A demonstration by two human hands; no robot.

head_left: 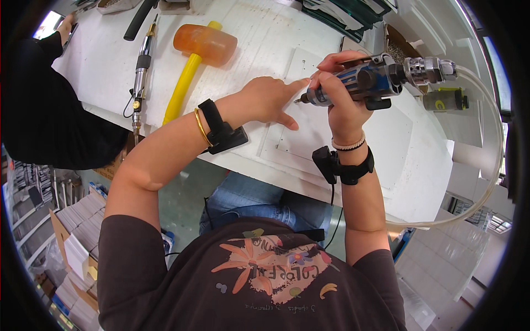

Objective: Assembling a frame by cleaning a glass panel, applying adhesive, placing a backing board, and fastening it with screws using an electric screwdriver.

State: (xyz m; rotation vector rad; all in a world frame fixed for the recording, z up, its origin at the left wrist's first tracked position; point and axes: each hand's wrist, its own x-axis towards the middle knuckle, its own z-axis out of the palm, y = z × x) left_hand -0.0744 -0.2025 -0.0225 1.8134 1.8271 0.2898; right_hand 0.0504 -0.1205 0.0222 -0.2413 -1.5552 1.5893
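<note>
My right hand (349,105) is wrapped round a blue and grey air tool (361,81) with metal fittings at its back end. The tool's small bit points left and down, over a white panel (309,129) with small holes. Whether the bit touches the panel, I cannot tell. My left hand (269,100) holds nothing. Its thumb and index finger are spread at the panel, and the index fingertip is close to the tool's front end.
An amber-headed mallet (205,45) with a yellow handle and a slim inline air tool (142,71) lie on the white table (243,60). A clear hose (495,160) loops round the right. Another person's black sleeve (66,110) reaches in at left. A green-capped container (446,100) stands right.
</note>
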